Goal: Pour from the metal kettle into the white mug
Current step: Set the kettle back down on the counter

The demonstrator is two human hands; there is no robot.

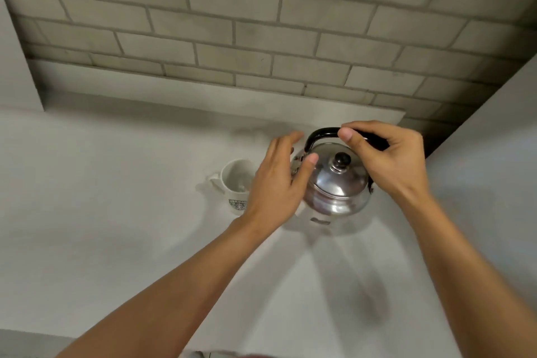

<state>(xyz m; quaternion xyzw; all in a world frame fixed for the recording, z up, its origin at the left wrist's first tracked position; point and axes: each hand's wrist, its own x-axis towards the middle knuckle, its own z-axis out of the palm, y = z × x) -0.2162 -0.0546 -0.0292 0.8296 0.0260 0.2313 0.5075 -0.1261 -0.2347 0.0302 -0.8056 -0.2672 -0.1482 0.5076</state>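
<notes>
A shiny metal kettle (337, 183) with a black arched handle and a black lid knob stands on the white counter (116, 241). My right hand (389, 160) is closed around the top of the handle, thumb and fingers wrapped on it. My left hand (279, 183) rests flat against the kettle's left side, fingers spread, thumb on the lid's edge. Just left of that hand stands the white mug (236, 183), upright, with a dark round logo and its handle pointing left. The mug's right side is hidden behind my left hand.
A grey tiled wall (261, 23) rises behind the counter. A white side panel (494, 154) closes off the right, close to the kettle. Another white panel (14, 67) stands at the far left. The counter's front edge runs along the bottom.
</notes>
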